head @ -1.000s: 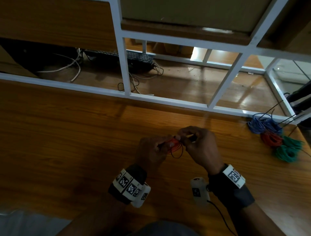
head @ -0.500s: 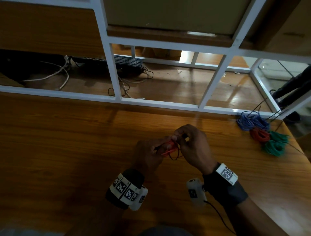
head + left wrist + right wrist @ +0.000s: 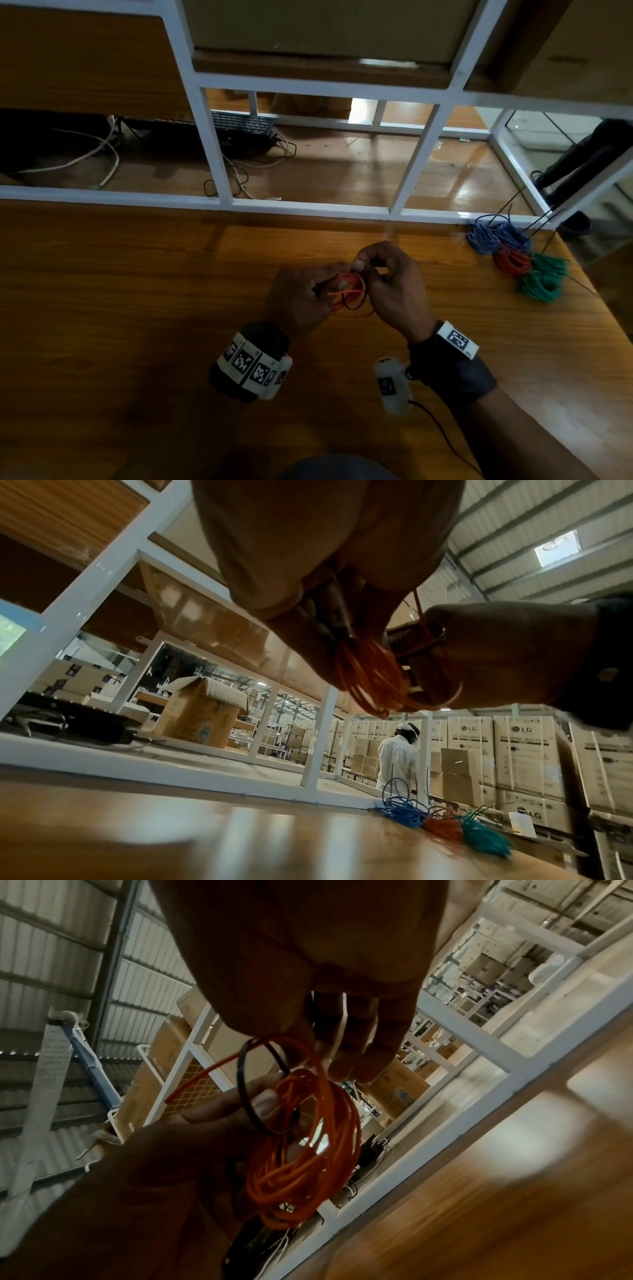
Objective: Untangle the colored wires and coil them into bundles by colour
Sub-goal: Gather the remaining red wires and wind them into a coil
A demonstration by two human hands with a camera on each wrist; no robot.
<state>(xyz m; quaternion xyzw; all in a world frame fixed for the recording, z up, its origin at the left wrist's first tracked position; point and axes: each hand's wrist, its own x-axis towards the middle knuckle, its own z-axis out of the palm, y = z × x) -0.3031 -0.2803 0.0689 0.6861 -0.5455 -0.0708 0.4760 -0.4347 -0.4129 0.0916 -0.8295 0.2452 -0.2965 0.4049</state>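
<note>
A small coil of orange-red wire (image 3: 349, 291) (image 3: 308, 1150) (image 3: 369, 680) hangs between my two hands above the wooden table (image 3: 137, 308). My left hand (image 3: 305, 294) grips the coil, its thumb pressed on the strands. A black tie loop (image 3: 246, 1096) (image 3: 356, 303) circles the coil. My right hand (image 3: 383, 281) pinches the black tie at the top of the coil. One loose orange end (image 3: 202, 1077) sticks out. Finished bundles lie at the far right: blue (image 3: 493, 236), red (image 3: 512, 262), green (image 3: 543, 281).
A white metal frame (image 3: 219, 202) borders the table's far edge, with a keyboard (image 3: 239, 126) and cables behind it. The table's right edge (image 3: 589, 284) runs just beyond the bundles. A person in white (image 3: 397, 758) stands far off among stacked cartons.
Both hands stay together on the orange coil. The right fingers have shifted a little at the top of the coil; the black loop still hangs below.
</note>
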